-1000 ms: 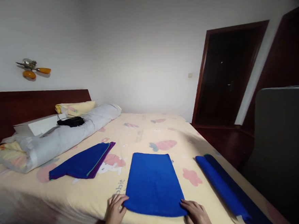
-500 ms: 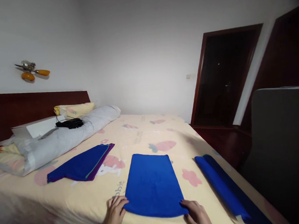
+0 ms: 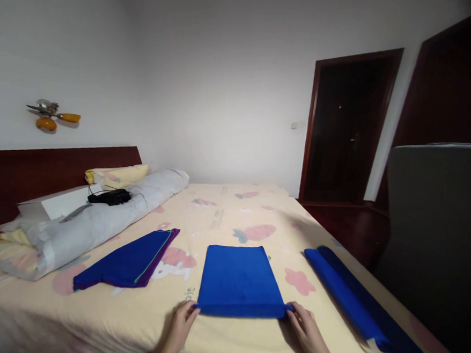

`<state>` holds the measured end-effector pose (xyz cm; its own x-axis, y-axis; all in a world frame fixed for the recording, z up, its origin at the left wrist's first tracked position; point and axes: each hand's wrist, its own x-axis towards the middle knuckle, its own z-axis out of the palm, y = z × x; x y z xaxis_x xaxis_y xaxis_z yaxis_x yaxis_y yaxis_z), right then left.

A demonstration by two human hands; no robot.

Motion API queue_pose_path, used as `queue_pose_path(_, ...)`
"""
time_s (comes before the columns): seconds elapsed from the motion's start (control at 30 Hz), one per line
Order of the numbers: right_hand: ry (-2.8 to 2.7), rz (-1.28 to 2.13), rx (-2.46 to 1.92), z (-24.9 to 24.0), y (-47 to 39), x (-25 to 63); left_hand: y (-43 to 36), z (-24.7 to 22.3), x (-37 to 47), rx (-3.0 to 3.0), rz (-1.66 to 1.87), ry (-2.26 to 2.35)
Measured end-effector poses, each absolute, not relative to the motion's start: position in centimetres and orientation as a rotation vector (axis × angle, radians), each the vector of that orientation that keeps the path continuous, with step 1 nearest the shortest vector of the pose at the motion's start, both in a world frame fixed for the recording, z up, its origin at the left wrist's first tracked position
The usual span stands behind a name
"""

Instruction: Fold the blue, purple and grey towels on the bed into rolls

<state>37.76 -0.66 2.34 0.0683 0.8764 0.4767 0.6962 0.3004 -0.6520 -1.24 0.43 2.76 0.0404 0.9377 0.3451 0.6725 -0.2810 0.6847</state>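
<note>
A bright blue cloth [image 3: 238, 273] lies flat on the bed in front of me, its near edge turned up into a narrow fold. My left hand [image 3: 184, 321] pinches the left end of that fold between thumb and fingers. At the opposite end, my right hand [image 3: 304, 322] grips the fold's right corner in the same way. Left of them lies a darker blue cloth [image 3: 124, 259] with purple and green edging, folded to a slanted shape. Over on the right, a rolled blue cloth [image 3: 342, 292] stretches along the bed beside a dark navy strip [image 3: 365, 296].
The bed sheet [image 3: 217, 210] has carrot and rabbit prints. A rolled grey quilt [image 3: 114, 228] lies at the left, with a white box [image 3: 55, 204] and a black item [image 3: 110, 196] by it. A dark grey panel [image 3: 445, 237] rises on the right, near a dark door [image 3: 349, 131].
The blue cloth's near edge has been lifted and folded away from me, making the cloth shorter. Both hands moved slightly forward with it. The view shifted a little.
</note>
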Motion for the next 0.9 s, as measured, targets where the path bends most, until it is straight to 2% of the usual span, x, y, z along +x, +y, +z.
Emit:
queue_pose_path(0.1, -1.712, 0.397, -1.444, 2.2, 1.3, 37.5, 1.9, 3.3, -0.2, 2.023, 1.037, 1.784)
queue_pose_path(0.2, -1.717, 0.377, -1.531, 1.6, 2.7, 37.4, 3.4, 3.4, 0.9, 2.186, 0.784, 1.999)
queue_pose_path(0.3, -1.763, 0.173, -1.635, 0.6, 3.2, 37.6, 4.1, 2.8, 1.8, 2.213, 0.655, 2.116)
queue_pose_path(0.43, -1.761, -0.209, -1.694, -0.2, 3.0, 37.2, 3.9, 2.2, 3.1, 2.231, 0.737, 2.278)
queue_pose_path(0.53, -1.853, -0.335, -1.568, -0.1, 2.7, 34.7, 3.5, 2.1, 5.5, 2.442, 0.731, 2.017)
queue_pose_path(0.67, -2.23, -0.124, -1.295, 0.0, 2.2, 30.1, 3.0, 1.9, 9.2, 2.641, 0.51, 1.433)
queue_pose_path(0.77, -2.303, 0.023, -1.345, 0.0, 1.8, 29.8, 2.7, 1.9, 8.9, 2.604, 0.425, 1.419)
queue_pose_path(0.9, -2.233, 0.117, -1.535, 0.2, 1.6, 34.3, 2.7, 1.7, 4.1, 2.571, 0.377, 1.555)
